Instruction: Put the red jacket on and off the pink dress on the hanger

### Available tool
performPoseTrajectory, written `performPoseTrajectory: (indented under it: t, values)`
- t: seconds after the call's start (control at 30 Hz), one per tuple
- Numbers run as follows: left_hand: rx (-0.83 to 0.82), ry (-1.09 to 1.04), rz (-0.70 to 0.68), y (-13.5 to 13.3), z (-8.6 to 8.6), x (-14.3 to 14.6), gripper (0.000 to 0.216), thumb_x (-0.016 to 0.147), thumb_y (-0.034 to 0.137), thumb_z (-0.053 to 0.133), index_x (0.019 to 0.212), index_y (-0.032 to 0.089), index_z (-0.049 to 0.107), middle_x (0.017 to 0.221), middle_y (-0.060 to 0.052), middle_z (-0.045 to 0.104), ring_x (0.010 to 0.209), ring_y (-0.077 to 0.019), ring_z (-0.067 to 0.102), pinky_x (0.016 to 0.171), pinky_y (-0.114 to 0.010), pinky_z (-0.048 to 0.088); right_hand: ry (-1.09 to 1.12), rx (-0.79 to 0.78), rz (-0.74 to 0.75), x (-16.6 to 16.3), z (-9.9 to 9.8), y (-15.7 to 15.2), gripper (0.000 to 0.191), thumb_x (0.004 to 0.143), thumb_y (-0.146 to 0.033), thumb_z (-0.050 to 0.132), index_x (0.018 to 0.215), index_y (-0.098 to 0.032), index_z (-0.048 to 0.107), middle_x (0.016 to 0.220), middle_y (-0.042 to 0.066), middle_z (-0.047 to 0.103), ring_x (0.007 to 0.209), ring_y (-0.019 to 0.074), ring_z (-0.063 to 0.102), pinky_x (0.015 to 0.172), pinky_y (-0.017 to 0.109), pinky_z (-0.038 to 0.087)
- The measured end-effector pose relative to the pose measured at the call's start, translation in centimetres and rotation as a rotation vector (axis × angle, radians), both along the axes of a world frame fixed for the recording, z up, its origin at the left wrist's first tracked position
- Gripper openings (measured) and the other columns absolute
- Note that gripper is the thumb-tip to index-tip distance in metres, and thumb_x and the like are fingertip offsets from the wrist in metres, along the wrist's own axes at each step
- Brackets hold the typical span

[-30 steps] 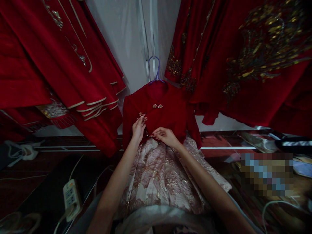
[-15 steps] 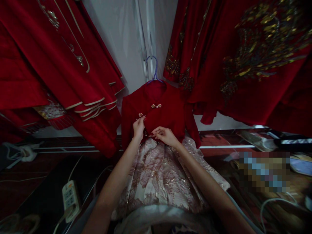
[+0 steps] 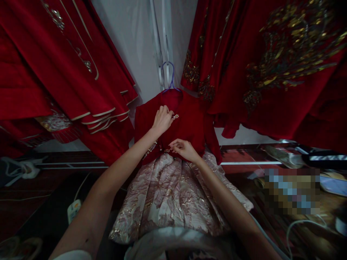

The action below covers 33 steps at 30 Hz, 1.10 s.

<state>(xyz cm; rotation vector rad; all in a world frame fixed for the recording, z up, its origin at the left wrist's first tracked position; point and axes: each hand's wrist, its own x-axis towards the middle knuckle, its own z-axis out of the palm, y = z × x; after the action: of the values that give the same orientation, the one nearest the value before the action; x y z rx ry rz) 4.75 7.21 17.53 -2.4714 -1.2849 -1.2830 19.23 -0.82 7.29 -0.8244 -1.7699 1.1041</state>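
Observation:
A small dress hangs on a purple hanger [image 3: 168, 76] against the white wall, with a dark red velvet top [image 3: 189, 126] and a pale pink brocade skirt [image 3: 173, 196] spreading toward me. My left hand [image 3: 162, 120] is raised to the chest of the red top, its fingers pinched at the jewelled button clasp [image 3: 175, 116]. Lower down, my right hand [image 3: 183, 149] pinches the red fabric at the waist seam, where small beads show.
Large red garments with cream piping [image 3: 67, 68] hang at the left. Red gowns with gold embroidery [image 3: 273, 61] hang at the right. A white power strip [image 3: 72, 210] and cables lie on the dark floor at the lower left. A blurred patch [image 3: 291, 193] sits at the right.
My left hand has risen from the lower clasp near the waist up to the upper clasp on the chest. My right hand has stayed at the waist seam.

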Motion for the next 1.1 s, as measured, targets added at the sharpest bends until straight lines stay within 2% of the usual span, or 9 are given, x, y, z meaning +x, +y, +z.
performPoseTrajectory:
  t: [0.1,0.23,0.43,0.57,0.7,0.87,0.97,1.03,1.1]
  values:
    - [0.011,0.177,0.01,0.6,1.0,-0.1,0.022,0.076,0.032,0.066,0.082,0.012,0.065,0.101,-0.013,0.052,0.11,-0.0321,0.043,0.098,-0.05,0.032,0.005,0.0,0.007,0.1,0.0,0.0,0.019,0.083,-0.031,0.054,0.093,-0.016,0.061,0.085,0.005,0.069,0.072,0.0131,0.067,0.07,0.027,0.054]
    - [-0.037,0.366,0.079,0.3,2.1,-0.6,0.022,0.08,0.035,0.061,0.091,0.017,0.067,0.108,-0.01,0.054,0.107,-0.0279,0.045,0.094,-0.046,0.033,0.0,-0.011,0.006,0.2,0.1,0.1,0.02,0.083,-0.032,0.055,0.092,-0.015,0.061,0.082,0.005,0.069,0.069,0.013,0.066,0.068,0.028,0.054]
    - [0.025,0.343,0.105,-0.5,2.3,-0.6,0.017,0.083,0.03,0.055,0.09,0.019,0.065,0.09,-0.006,0.064,0.094,-0.0225,0.051,0.098,-0.044,0.028,0.015,-0.018,0.02,0.1,0.3,0.0,0.017,0.082,-0.03,0.055,0.09,-0.016,0.061,0.081,0.005,0.068,0.068,0.0129,0.065,0.068,0.028,0.054]
    - [0.037,0.381,0.084,-0.3,2.2,-0.5,0.021,0.082,0.034,0.055,0.087,0.018,0.067,0.094,-0.008,0.063,0.099,-0.0251,0.049,0.097,-0.045,0.027,0.007,-0.021,0.034,0.1,0.3,-0.1,0.017,0.081,-0.029,0.056,0.09,-0.016,0.061,0.082,0.005,0.068,0.067,0.0127,0.065,0.068,0.028,0.054]
    - [0.041,0.394,0.038,-0.1,2.3,-0.7,0.019,0.081,0.034,0.056,0.088,0.019,0.066,0.099,-0.007,0.063,0.101,-0.0248,0.049,0.097,-0.046,0.028,0.003,-0.021,0.024,0.2,0.2,0.0,0.016,0.082,-0.028,0.055,0.091,-0.016,0.061,0.082,0.005,0.069,0.068,0.0127,0.065,0.068,0.028,0.054]
    - [0.05,0.343,-0.038,0.0,2.3,-1.0,0.014,0.081,0.031,0.059,0.088,0.02,0.061,0.085,-0.001,0.066,0.091,-0.0186,0.056,0.106,-0.049,0.023,0.004,-0.017,0.033,0.2,0.1,0.1,0.018,0.082,-0.031,0.056,0.09,-0.016,0.061,0.082,0.005,0.069,0.067,0.0124,0.065,0.067,0.027,0.053]
    - [0.116,0.4,-0.09,0.1,2.5,-1.1,0.01,0.085,0.027,0.054,0.086,0.021,0.062,0.077,0.001,0.065,0.082,-0.0153,0.059,0.111,-0.05,0.016,0.001,-0.027,0.045,0.0,0.0,0.0,0.019,0.082,-0.032,0.055,0.091,-0.016,0.061,0.081,0.004,0.069,0.068,0.0125,0.065,0.067,0.027,0.054]
    - [0.181,0.472,-0.103,0.1,2.6,-1.1,0.015,0.088,0.026,0.049,0.085,0.021,0.063,0.072,0.001,0.064,0.078,-0.0147,0.06,0.112,-0.049,0.015,-0.007,-0.005,0.012,0.0,0.2,0.1,0.018,0.082,-0.031,0.055,0.091,-0.017,0.062,0.083,0.004,0.069,0.07,0.0124,0.065,0.068,0.027,0.053]
    - [0.239,0.526,-0.091,0.1,2.6,-1.1,0.021,0.09,0.026,0.043,0.086,0.02,0.064,0.071,0.0,0.065,0.077,-0.0151,0.06,0.112,-0.047,0.018,-0.014,0.056,-0.101,0.1,0.9,0.5,0.018,0.082,-0.032,0.055,0.089,-0.018,0.063,0.084,0.004,0.068,0.072,0.0126,0.063,0.069,0.027,0.053]
